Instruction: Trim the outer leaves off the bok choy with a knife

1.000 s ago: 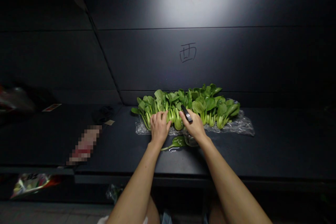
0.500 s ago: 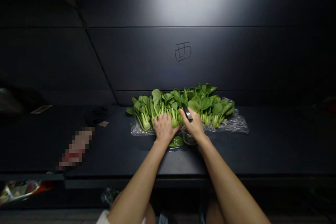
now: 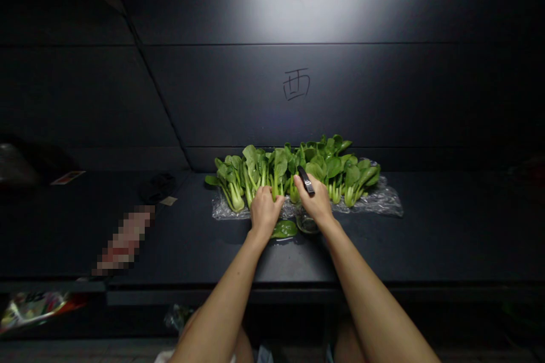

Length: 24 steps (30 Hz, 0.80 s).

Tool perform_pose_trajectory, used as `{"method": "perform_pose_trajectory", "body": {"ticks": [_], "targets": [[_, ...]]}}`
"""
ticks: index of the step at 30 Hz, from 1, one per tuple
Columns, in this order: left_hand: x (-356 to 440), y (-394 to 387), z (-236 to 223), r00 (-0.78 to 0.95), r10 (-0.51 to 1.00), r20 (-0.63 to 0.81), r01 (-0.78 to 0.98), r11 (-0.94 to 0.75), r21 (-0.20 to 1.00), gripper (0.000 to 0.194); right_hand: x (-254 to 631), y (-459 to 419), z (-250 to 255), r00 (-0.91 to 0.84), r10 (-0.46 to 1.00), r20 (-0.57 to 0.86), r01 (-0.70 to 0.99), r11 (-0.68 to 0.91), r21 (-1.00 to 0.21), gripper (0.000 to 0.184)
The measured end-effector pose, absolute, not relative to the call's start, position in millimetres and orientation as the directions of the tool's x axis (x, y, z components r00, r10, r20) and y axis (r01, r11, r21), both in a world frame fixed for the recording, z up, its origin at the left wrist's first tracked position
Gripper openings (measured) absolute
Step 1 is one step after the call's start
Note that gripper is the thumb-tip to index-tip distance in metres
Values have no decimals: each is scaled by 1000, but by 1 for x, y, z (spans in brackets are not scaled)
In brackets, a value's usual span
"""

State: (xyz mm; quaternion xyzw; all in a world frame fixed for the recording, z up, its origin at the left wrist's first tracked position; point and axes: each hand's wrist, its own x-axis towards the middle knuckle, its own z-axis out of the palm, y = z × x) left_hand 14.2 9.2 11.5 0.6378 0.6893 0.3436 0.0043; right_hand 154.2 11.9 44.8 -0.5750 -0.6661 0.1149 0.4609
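My left hand (image 3: pixel 264 212) is closed around the lower stalks of a bok choy (image 3: pixel 279 165) in the middle of a row. My right hand (image 3: pixel 315 198) is closed on what looks like a clear spray bottle (image 3: pixel 307 223) with a black head (image 3: pixel 305 180). The bottle's rounded clear body shows below the palm; the fingers hide most of it. More bok choy (image 3: pixel 233 178) stand side by side, leaves toward the back, on clear plastic wrap (image 3: pixel 385 199). Between my wrists a loose green leaf (image 3: pixel 284 229) lies on the wet dark bench (image 3: pixel 293 266).
Behind the row rises a dark panel (image 3: pixel 238 91) with a character drawn on it. To the left lie a blurred-out item (image 3: pixel 125 241), a dark bundle (image 3: pixel 157 187) and a small card (image 3: pixel 68 177). A colourful package (image 3: pixel 34 306) rests on the lower level.
My left hand's fingers have drawn in around the stalks, and the bok choy there has shifted. My right hand, with the bottle, has moved slightly.
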Motion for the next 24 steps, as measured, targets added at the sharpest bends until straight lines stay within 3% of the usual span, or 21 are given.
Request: {"method": "perform_pose_trajectory", "body": {"ticks": [4, 7, 11, 15, 17, 20, 24], "targets": [[9, 22, 7, -195, 906, 376, 731, -121, 671, 17, 154, 11, 46, 91, 862, 499, 649, 329, -686, 43], [8, 27, 5, -148, 919, 365, 670, -179, 721, 36, 156, 11, 47, 97, 863, 496, 639, 328, -695, 43], [11, 20, 5, -130, 863, 489, 780, -215, 587, 57, 159, 12, 48, 98, 865, 491, 624, 331, -708, 43], [17, 8, 10, -12, 887, 462, 918, -174, 357, 34, 161, 12, 48, 104, 867, 487, 624, 325, -711, 42], [21, 4, 13, -15, 897, 442, 949, -126, 288, 33, 161, 11, 48, 105, 866, 489, 624, 325, -711, 42], [26, 2, 14, -34, 898, 439, 970, -77, 231, 43, 162, 11, 48, 100, 864, 494, 626, 332, -706, 42], [27, 6, 10, -33, 900, 435, 957, -97, 272, 35, 164, 10, 49, 80, 858, 508, 614, 359, -703, 42]]}}
